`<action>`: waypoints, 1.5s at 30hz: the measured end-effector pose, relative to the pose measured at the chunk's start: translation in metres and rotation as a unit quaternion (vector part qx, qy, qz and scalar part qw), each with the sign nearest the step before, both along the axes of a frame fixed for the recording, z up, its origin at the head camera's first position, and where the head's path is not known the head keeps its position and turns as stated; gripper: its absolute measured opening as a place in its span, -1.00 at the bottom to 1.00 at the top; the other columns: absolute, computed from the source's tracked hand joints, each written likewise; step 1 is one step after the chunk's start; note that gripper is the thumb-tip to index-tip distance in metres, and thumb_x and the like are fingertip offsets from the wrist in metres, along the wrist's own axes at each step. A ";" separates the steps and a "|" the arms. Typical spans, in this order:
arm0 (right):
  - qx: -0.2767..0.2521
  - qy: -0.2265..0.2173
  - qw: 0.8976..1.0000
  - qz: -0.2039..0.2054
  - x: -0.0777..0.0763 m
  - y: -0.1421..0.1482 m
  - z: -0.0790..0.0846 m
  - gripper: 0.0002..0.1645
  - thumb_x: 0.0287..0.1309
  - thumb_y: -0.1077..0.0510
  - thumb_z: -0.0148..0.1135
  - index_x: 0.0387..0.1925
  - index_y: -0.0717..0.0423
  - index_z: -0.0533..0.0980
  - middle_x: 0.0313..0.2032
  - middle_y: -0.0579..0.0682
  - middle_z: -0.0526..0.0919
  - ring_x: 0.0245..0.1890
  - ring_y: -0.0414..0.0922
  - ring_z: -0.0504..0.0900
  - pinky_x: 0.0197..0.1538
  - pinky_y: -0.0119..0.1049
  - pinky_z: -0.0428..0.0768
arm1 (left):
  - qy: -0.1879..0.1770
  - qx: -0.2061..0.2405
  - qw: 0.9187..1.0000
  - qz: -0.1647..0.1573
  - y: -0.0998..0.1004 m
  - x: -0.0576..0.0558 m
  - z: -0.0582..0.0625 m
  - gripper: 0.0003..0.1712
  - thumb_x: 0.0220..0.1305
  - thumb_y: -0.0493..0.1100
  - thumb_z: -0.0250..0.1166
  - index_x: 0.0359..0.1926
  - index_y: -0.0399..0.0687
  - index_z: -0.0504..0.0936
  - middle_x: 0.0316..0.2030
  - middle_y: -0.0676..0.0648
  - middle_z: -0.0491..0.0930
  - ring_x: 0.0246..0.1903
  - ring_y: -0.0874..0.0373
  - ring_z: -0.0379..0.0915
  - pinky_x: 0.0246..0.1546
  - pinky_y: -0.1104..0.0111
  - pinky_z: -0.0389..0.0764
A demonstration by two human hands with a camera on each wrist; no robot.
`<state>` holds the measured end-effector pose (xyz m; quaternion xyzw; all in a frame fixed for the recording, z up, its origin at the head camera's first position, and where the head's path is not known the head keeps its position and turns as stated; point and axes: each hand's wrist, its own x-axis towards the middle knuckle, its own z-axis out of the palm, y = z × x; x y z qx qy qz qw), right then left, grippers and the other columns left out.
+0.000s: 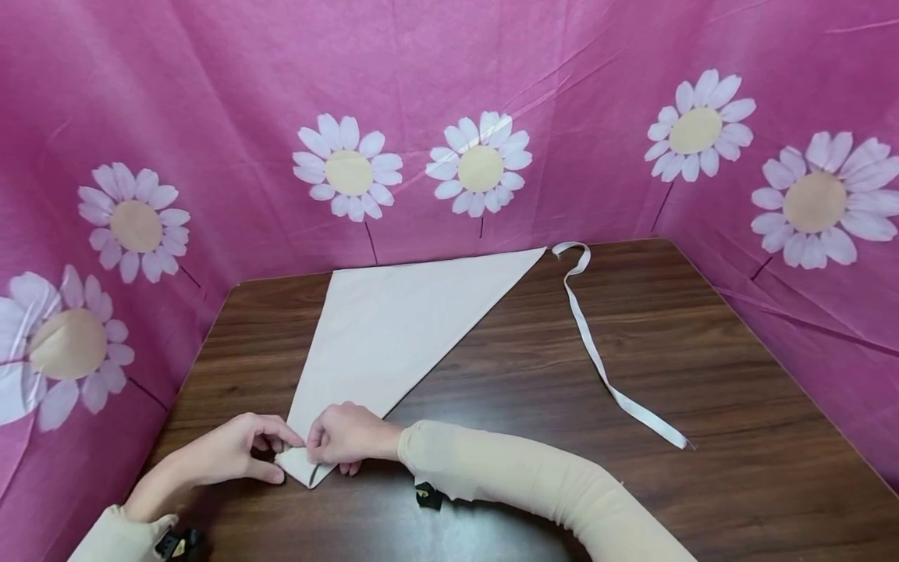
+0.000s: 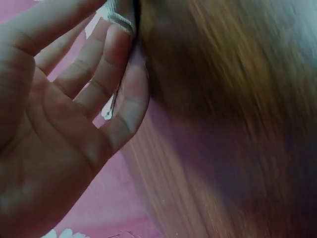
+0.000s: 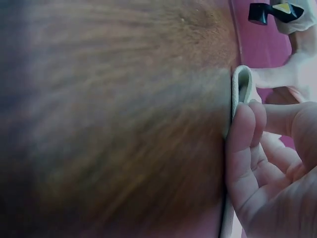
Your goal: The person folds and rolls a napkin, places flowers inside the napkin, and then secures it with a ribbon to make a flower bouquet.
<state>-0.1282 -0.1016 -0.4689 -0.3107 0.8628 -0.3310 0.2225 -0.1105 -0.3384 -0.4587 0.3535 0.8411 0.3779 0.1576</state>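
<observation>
1. nearest the person, a cream left sleeve (image 1: pixel 115 538) and a cream right sleeve (image 1: pixel 520 468) reach in over the table; a small black device shows at each wrist.
2. the left hand (image 1: pixel 228 453) is at the near corner of the pale cloth (image 1: pixel 407 328), its thumb and forefinger pinching the folded edge there; in the left wrist view its other fingers lie side by side, slightly bent.
3. the right hand (image 1: pixel 351 435) pinches the same corner just beside it, thumb against fingertips; the right wrist view shows the fold as a rounded loop standing up at those fingertips.
4. at this corner the cloth is turned back on itself, with a narrow dark gap showing along the fold.
5. from there the cloth lies flat and widens away from the person to a straight far edge, which ends in a sharp point on the right.
6. well apart from the hands, on the right, a narrow white strip (image 1: pixel 593 351) lies on the dark wood-grain table (image 1: pixel 506 390); its far end curls near the cloth's point.
7. behind stands a pink backdrop (image 1: pixel 232 117) printed with white daisies (image 1: pixel 349 172).
</observation>
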 end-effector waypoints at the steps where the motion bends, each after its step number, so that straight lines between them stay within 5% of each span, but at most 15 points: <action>1: -0.004 0.002 1.000 0.005 -0.001 0.001 0.000 -0.84 0.23 0.19 0.36 -0.45 -0.11 0.69 -0.72 -0.31 0.58 -0.84 -0.33 0.50 -0.69 -0.46 0.52 | 0.009 -0.005 1.000 -0.005 -0.001 -0.001 0.000 -0.63 0.09 -0.22 0.56 -0.05 -0.04 0.72 -0.23 0.07 0.66 -0.29 0.24 0.52 -0.32 0.36 0.58; 13: -0.035 -0.023 0.998 0.045 0.002 0.013 0.004 -0.90 0.19 0.00 0.48 -0.33 -0.10 0.80 -0.76 -0.18 0.60 -0.80 -0.29 0.55 -0.65 -0.44 0.56 | 0.004 -0.013 1.000 -0.014 0.004 -0.004 0.002 -0.68 0.08 -0.22 0.56 -0.10 -0.03 0.74 -0.29 0.10 0.67 -0.38 0.21 0.51 -0.42 0.36 0.54; 18: 0.008 0.061 0.996 0.068 0.002 0.015 0.013 -0.79 0.20 -0.15 0.44 -0.37 -0.16 0.77 -0.78 -0.26 0.56 -0.81 -0.36 0.51 -0.60 -0.53 0.52 | 0.020 -0.011 0.999 -0.033 0.008 -0.009 0.001 -0.78 0.17 -0.24 0.51 -0.14 0.04 0.76 -0.32 0.13 0.67 -0.43 0.32 0.48 -0.48 0.41 0.53; 23: 0.074 0.190 0.974 0.095 0.010 0.012 0.015 -0.45 0.08 -0.40 0.41 -0.74 -0.20 0.49 -0.84 -0.33 0.26 -0.75 -0.42 0.29 -0.60 -0.52 0.31 | -0.014 0.005 0.998 -0.060 0.008 -0.013 0.002 -0.81 0.24 -0.29 0.45 -0.13 -0.01 0.76 -0.35 0.06 0.68 -0.44 0.39 0.46 -0.53 0.43 0.52; 28: 0.089 0.220 0.967 0.096 0.016 0.007 0.012 -0.48 0.15 -0.37 0.38 -0.73 -0.24 0.51 -0.79 -0.36 0.29 -0.68 -0.40 0.29 -0.58 -0.50 0.29 | -0.063 0.012 0.996 -0.065 0.007 -0.016 0.005 -0.81 0.26 -0.32 0.42 -0.11 -0.05 0.75 -0.36 0.00 0.68 -0.43 0.40 0.46 -0.53 0.44 0.53; 31: 0.077 0.176 0.978 0.084 0.014 0.006 0.011 -0.60 0.28 -0.20 0.34 -0.65 -0.24 0.63 -0.80 -0.36 0.43 -0.74 -0.44 0.41 -0.57 -0.56 0.36 | -0.072 0.010 0.996 -0.060 0.007 -0.017 0.005 -0.82 0.27 -0.31 0.41 -0.11 -0.05 0.74 -0.38 0.03 0.68 -0.43 0.40 0.47 -0.52 0.44 0.53; 36: 0.011 -0.001 1.000 0.016 0.009 0.007 0.008 -0.72 0.27 0.06 0.41 -0.58 -0.09 0.67 -0.77 -0.21 0.55 -0.81 -0.33 0.52 -0.64 -0.49 0.53 | -0.074 0.005 0.996 -0.046 0.007 -0.015 0.004 -0.84 0.29 -0.28 0.41 -0.11 -0.03 0.72 -0.38 0.09 0.68 -0.44 0.41 0.47 -0.51 0.42 0.54; 42: -0.042 -0.106 0.993 -0.037 0.005 0.006 0.005 -0.85 0.21 0.22 0.43 -0.47 0.03 0.63 -0.70 -0.11 0.59 -0.77 -0.25 0.53 -0.66 -0.39 0.58 | -0.068 0.012 0.997 -0.021 0.007 -0.012 0.006 -0.80 0.26 -0.27 0.44 -0.15 -0.04 0.60 -0.35 -0.03 0.62 -0.39 0.32 0.48 -0.45 0.38 0.56; 45: -0.089 -0.177 0.978 -0.059 0.003 0.005 0.004 -0.87 0.20 0.30 0.39 -0.39 0.07 0.59 -0.66 -0.05 0.60 -0.77 -0.20 0.51 -0.67 -0.35 0.58 | -0.046 0.018 0.999 -0.011 0.006 -0.011 0.007 -0.71 0.17 -0.29 0.49 -0.23 -0.05 0.52 -0.40 -0.10 0.58 -0.40 0.27 0.50 -0.46 0.37 0.57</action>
